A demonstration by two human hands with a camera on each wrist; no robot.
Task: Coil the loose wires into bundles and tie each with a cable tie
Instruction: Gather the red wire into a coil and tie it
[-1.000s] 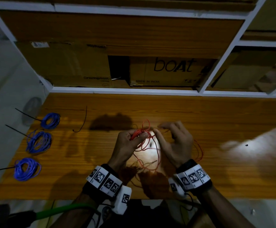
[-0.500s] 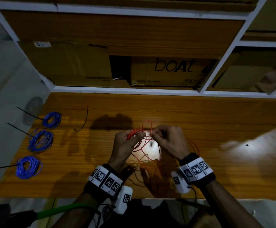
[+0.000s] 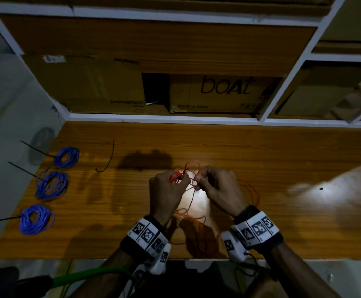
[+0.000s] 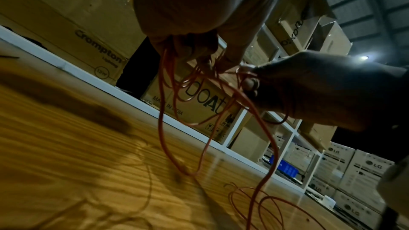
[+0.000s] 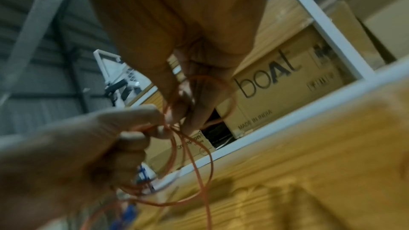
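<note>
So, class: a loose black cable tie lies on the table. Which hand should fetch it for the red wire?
Probably the right hand. The left hand grips the gathered red wire loops, so letting go would likely undo them; the right only pinches one strand, though the cable tie lies to the left.

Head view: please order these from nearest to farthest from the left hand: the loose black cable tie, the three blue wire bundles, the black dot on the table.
From the left hand:
1. Loose black cable tie, up and to its left.
2. The three blue bundles, far left: back, middle, front. They are too close to call among themselves.
3. Black dot, far right, beyond the right hand.
</note>
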